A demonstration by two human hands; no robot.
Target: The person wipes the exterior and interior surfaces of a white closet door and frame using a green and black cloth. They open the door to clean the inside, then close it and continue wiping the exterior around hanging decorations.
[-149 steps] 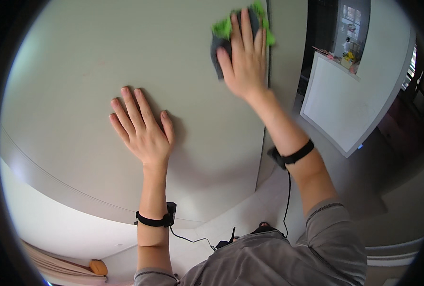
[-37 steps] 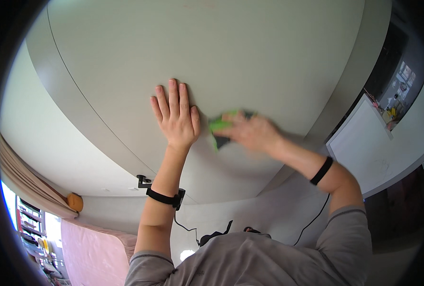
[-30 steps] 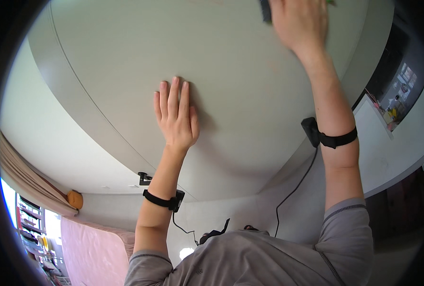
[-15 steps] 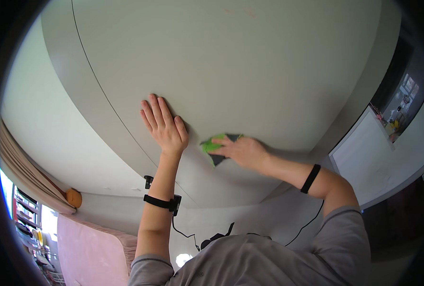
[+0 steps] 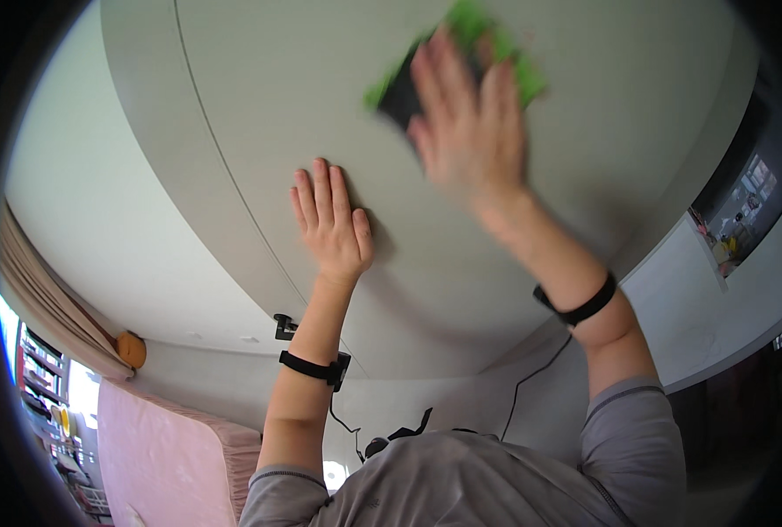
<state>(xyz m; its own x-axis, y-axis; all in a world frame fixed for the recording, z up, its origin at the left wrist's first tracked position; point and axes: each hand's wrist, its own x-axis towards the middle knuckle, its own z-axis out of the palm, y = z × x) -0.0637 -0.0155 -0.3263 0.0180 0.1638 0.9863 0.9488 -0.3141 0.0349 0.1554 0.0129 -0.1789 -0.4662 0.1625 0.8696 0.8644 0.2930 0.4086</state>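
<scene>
A large pale grey panel (image 5: 277,97), crossed by a thin dark seam on its left, fills most of the view. My left hand (image 5: 334,235) lies flat against it just right of the seam, fingers outstretched, holding nothing. Higher up and to the right, my right hand (image 5: 474,140) presses a green and dark grey cloth (image 5: 398,98) to the panel. Its fingers stretch over the cloth and hide the middle of it, and motion blurs both. Black straps circle both forearms; the left one carries a small black device (image 5: 342,372).
A pink-covered mattress (image 5: 162,448) lies at the lower left, near a beige curtain (image 5: 57,290) and an orange-brown rounded object (image 5: 131,350). On the right stands a white panel (image 5: 681,290), with small colourful items beside a dark glossy area. Black cables hang near my body.
My right hand has swept the cloth upward and slightly right across the panel, from beside my left hand to near the top. My left hand stays flat, appearing slightly farther right.
</scene>
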